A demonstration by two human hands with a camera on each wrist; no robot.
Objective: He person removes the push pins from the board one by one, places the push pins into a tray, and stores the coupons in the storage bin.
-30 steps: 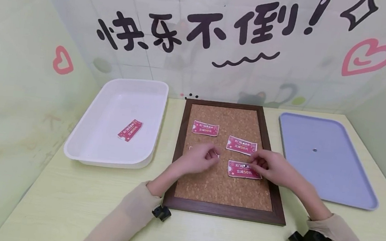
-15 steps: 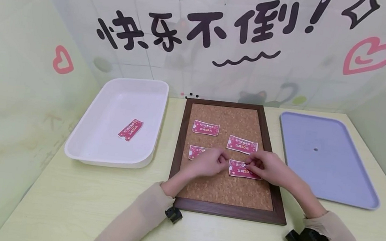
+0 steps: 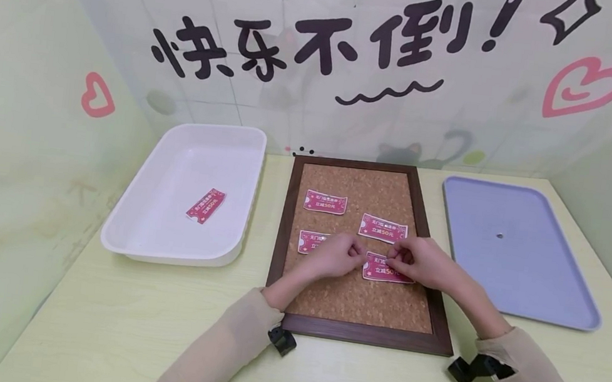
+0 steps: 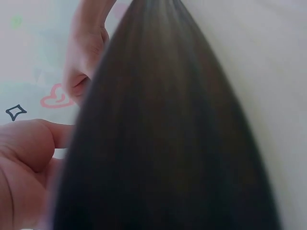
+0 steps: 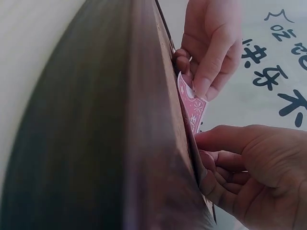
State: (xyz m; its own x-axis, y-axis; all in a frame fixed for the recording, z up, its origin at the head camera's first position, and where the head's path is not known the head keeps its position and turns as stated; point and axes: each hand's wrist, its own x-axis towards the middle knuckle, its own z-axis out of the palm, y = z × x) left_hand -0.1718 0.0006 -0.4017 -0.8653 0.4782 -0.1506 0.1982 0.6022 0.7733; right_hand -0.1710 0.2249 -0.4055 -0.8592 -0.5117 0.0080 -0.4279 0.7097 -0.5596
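Observation:
A brown-framed cork board (image 3: pixel 350 303) lies on the table with several pink coupons on it. My left hand (image 3: pixel 335 256) pinches the left end of the lower-right coupon (image 3: pixel 378 273); in the right wrist view this coupon (image 5: pixel 194 110) curls up off the cork at that end. Over the same coupon's top edge, my right hand (image 3: pixel 422 262) has thumb and fingertips together at a small pale pushpin, now mostly hidden by them. The upper-right coupon (image 3: pixel 375 229) and upper-left coupon (image 3: pixel 316 202) lie above, each with a small pin. My left hand partly covers the lower-left coupon (image 3: pixel 308 242).
On the left stands a white plastic tub (image 3: pixel 164 244) with a single coupon (image 3: pixel 205 206) inside. A lilac tray (image 3: pixel 525 260) lies at the right with one small pin-like object (image 3: pixel 500 236) on it. A printed wall (image 3: pixel 303 115) rises behind the board.
My left hand has moved right, from over the lower-left coupon to the left end of the lower-right one. The right fingers have shifted slightly left onto the pushpin.

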